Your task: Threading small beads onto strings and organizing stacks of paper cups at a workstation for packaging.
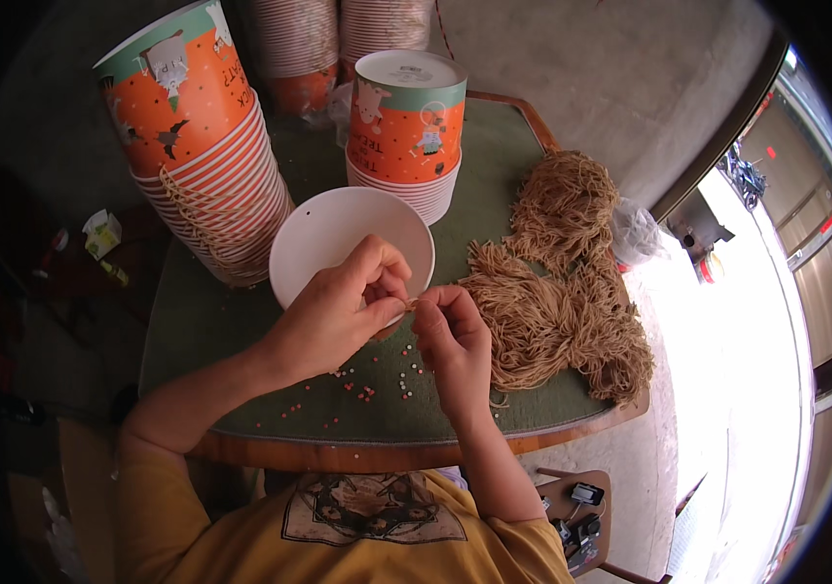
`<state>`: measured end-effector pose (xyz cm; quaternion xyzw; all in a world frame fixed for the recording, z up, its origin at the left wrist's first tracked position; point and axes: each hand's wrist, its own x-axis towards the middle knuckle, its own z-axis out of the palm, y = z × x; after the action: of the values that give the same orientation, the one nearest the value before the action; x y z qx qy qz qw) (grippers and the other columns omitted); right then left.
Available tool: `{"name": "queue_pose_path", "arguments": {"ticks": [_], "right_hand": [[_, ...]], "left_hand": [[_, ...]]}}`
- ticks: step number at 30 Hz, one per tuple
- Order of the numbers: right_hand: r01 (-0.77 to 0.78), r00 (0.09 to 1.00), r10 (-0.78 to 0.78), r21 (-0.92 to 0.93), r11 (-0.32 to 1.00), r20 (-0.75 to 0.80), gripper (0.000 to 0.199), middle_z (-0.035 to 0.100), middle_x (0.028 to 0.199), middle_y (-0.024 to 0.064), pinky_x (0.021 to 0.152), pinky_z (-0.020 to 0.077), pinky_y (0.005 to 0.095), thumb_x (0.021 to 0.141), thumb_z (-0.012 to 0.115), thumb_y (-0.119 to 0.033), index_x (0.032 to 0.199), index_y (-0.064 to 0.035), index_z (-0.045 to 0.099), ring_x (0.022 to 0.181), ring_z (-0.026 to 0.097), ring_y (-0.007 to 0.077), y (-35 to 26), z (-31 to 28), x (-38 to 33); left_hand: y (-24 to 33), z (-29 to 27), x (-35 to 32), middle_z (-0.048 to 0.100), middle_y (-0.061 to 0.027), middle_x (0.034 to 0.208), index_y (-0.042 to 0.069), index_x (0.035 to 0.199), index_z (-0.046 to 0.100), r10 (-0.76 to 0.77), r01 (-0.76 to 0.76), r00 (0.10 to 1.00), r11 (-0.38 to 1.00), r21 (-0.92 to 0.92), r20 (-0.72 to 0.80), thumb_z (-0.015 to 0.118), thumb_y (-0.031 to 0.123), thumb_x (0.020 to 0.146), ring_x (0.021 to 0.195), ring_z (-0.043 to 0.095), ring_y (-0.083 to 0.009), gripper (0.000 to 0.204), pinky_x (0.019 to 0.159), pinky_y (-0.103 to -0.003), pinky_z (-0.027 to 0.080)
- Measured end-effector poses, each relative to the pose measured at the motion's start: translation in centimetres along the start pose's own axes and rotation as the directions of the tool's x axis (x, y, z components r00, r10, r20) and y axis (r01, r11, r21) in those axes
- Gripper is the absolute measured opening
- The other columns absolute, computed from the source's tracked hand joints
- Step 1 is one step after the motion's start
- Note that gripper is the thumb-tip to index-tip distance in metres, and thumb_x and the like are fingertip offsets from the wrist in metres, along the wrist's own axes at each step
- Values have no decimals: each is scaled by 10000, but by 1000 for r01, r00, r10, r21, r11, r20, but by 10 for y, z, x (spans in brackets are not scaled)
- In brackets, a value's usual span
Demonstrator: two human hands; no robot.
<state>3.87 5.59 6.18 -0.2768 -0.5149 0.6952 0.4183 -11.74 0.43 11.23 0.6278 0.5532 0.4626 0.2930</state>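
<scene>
A paper bucket (323, 238) with a white inside stands open toward me, a small punched hole near its far left rim. Over its near right rim my left hand (333, 307) is closed in a pinch on a short bit of tan cord (411, 304). Thumb and forefinger of my right hand (455, 341) pinch the same cord just right of the rim. The fingers hide most of the cord and how it meets the bucket. Bundles of loose tan cord (542, 321) lie to the right of my right hand.
A tall leaning stack of orange and green buckets (182, 107), with cords hanging on its side, stands left. A shorter upside-down stack (406, 127) is behind the bucket. Small red and white discs (362, 391) dot the green tabletop (240, 404). A plastic bag (635, 234) sits beyond the cords.
</scene>
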Motion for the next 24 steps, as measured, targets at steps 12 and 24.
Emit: {"name": "queue_pose_path", "arguments": {"ticks": [12,24], "right_hand": [[231,971,-237,-190,954,-10,107,655,861,39,539,470,197,924,580,-23,1020,-25,531,684,612,53,11,-3,-6],[89,994,-90,21,996,55,104,650,953,21,561,474,188,986,495,-65,1056,-32,565,839,653,70,2,-5,-9]], "left_hand": [[0,-1,1,613,-54,893,32,1169,446,-16,15,999,1000,25,43,584,-10,917,863,599,-114,291,785,-277,492],[-1,3,-2,610,-77,827,26,1102,473,181,-180,983,977,117,1,616,-33,882,717,618,-154,269,656,-306,511]]}}
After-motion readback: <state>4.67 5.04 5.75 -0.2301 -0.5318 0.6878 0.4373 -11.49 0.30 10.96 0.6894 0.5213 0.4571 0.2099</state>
